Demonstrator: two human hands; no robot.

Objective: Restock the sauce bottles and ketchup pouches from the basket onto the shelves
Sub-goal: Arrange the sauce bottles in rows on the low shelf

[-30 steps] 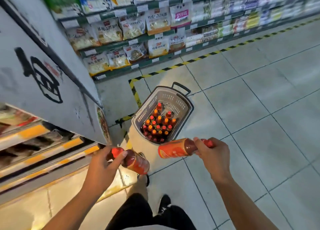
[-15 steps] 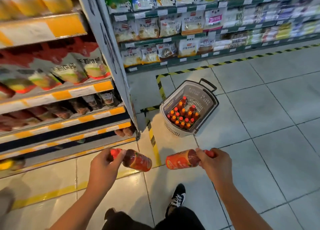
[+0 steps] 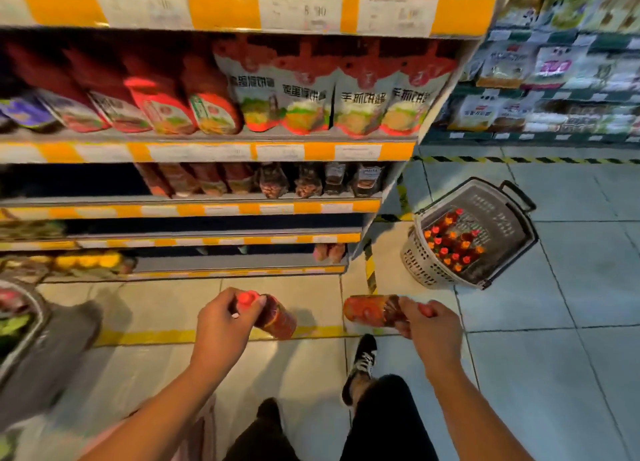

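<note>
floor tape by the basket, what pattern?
Yellow-and-black diagonal hazard stripes on the floor tape, running next to the basket. Head view, the only one, shows it.

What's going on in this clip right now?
A person stands facing a store shelf unit, each hand gripping a sauce bottle by its neck: left hand with one bottle, right hand with another. Neither is shelved yet. The basket on the floor to the right holds many more bottles.

both hands [image 3: 221,318] [image 3: 427,323] low in front, forearms extended, fingers curled, each gripping a bottle neck
</note>
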